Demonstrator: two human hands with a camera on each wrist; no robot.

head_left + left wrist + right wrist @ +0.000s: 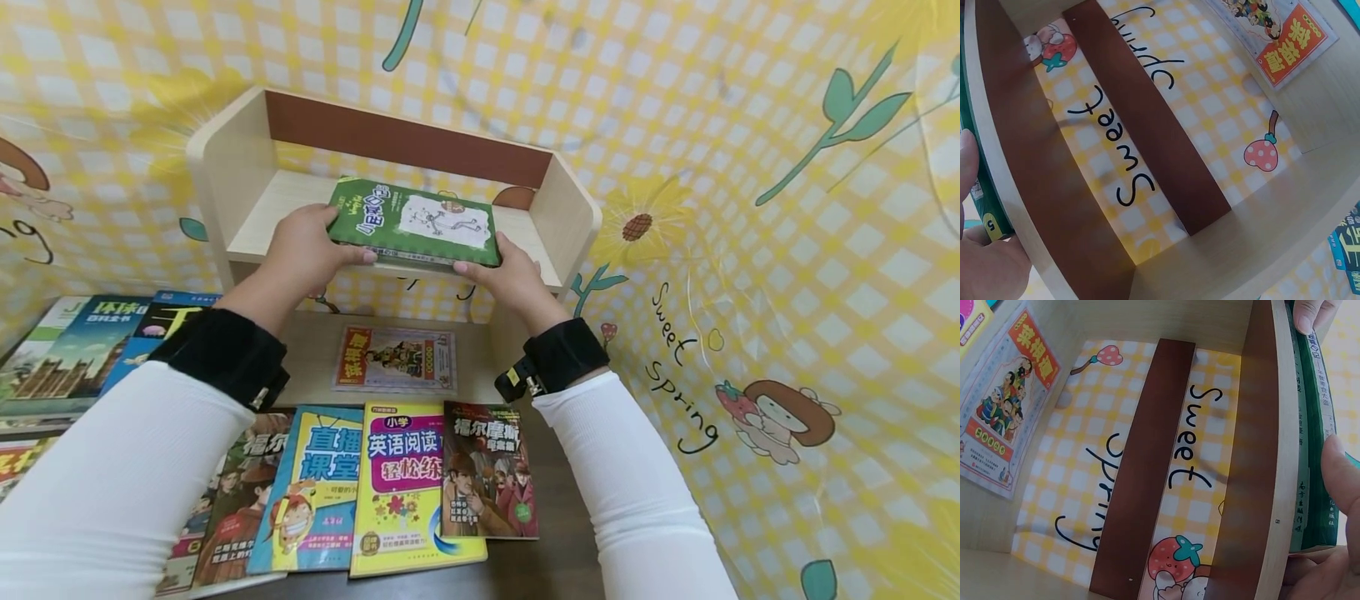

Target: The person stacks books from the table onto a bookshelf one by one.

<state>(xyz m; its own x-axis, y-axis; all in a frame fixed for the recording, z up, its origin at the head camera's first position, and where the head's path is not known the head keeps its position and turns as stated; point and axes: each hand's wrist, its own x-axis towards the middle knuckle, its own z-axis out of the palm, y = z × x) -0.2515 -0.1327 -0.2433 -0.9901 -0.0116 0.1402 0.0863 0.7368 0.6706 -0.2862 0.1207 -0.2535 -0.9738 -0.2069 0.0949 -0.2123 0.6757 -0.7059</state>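
Note:
A green comic book [420, 221] with a white drawing on its cover lies flat over the upper shelf, near its front edge. My left hand [303, 250] grips its left end, thumb along the front spine. At the right end my right hand [513, 279] holds the corner, its thumb also on the spine side. The right wrist view shows a dark green spine [1319, 456] beside a lighter green spine [1300, 487], so another green book appears to lie under the top one. Both lie close against the shelf board [1280, 456].
A wooden bookshelf [206, 167] stands against a yellow checked cloth [675, 100]. On its lower level lies a red-and-white comic [397, 358]. In front are a yellow English workbook [408, 500], a blue book [318, 500] and a dark detective book [491, 475]. Several more books lie left.

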